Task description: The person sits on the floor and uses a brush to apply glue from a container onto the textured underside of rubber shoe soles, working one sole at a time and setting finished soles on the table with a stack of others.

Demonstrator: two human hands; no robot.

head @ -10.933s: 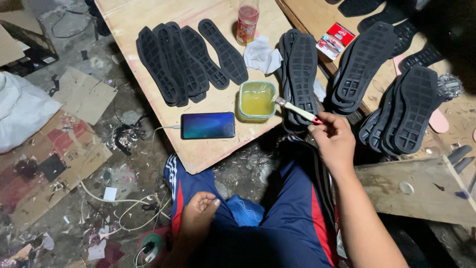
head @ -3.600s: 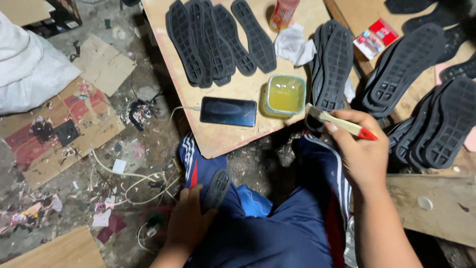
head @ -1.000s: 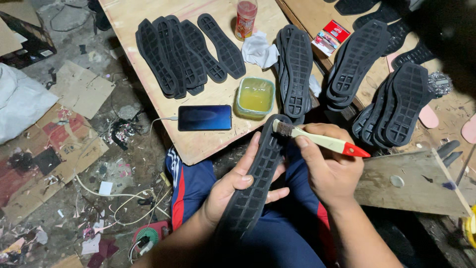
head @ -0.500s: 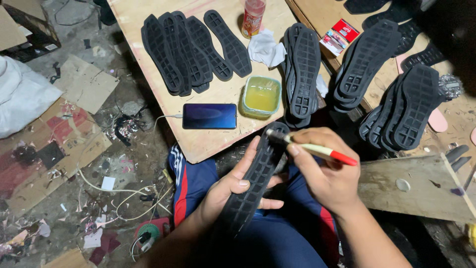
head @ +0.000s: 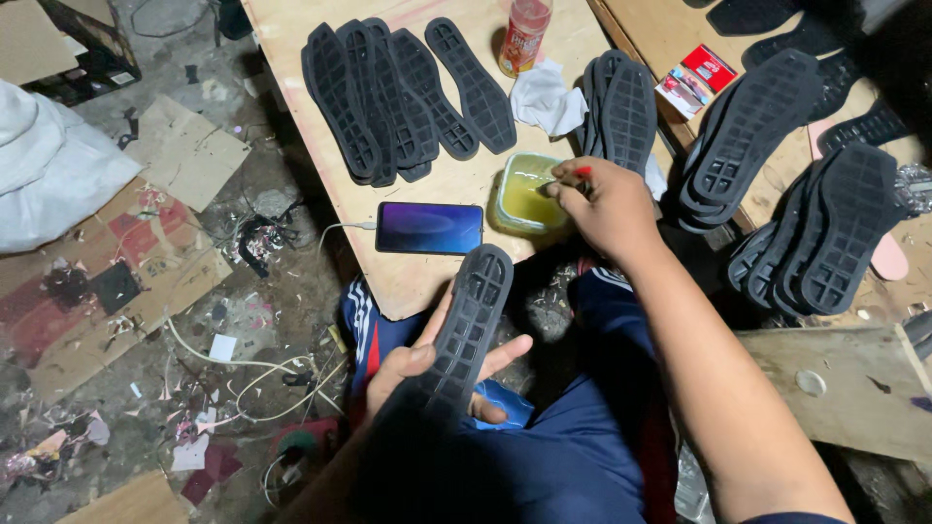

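Black rubber sole [head: 464,335] is resting tread-up across the left hand [head: 427,374], fingers loosely curled beneath it, above the lap. The right hand [head: 604,202], pinching a red-handled brush [head: 573,175], has left the sole and is now dipping into the glue tub [head: 524,194] on the desk [head: 408,281], beside the phone [head: 429,228], reloading adhesive.

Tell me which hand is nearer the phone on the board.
Left. The left hand, holding a black sole, sits just below the phone; the right hand is farther off, at the glue tub.
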